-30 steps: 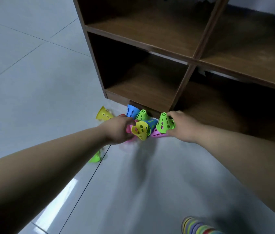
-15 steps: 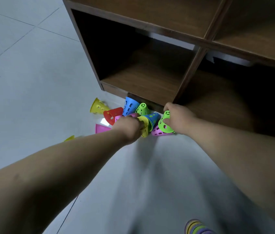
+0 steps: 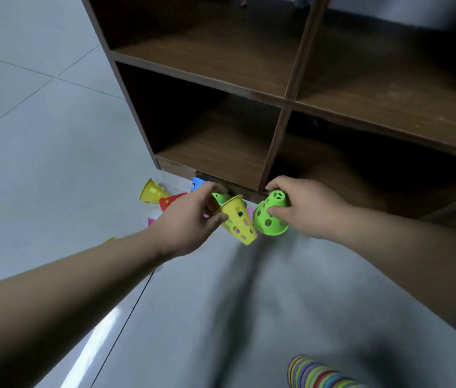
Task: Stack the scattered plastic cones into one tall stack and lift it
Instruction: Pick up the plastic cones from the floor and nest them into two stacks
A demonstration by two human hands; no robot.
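Beside a wooden shelf unit [image 3: 277, 107], on a tiled floor [image 3: 39, 163], scattered plastic cones are being gathered. A yellow cone [image 3: 239, 219] is being pinched at its narrow end by the curled fingers of the left hand [image 3: 190, 219], and a green cone [image 3: 270, 217] just beside it is being gripped by the right hand [image 3: 308, 208]. With a striped stack [image 3: 319, 373] showing at the near edge, stacking is judged well along. A second yellow cone [image 3: 151, 191], a red cone [image 3: 169, 201] and a blue cone [image 3: 197, 182] are yet to be collected, and the lift is not yet done.

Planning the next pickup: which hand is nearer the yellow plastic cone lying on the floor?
Left. The left hand is just right of the yellow cone; the right hand, gripping a green plastic cone, is farther right.
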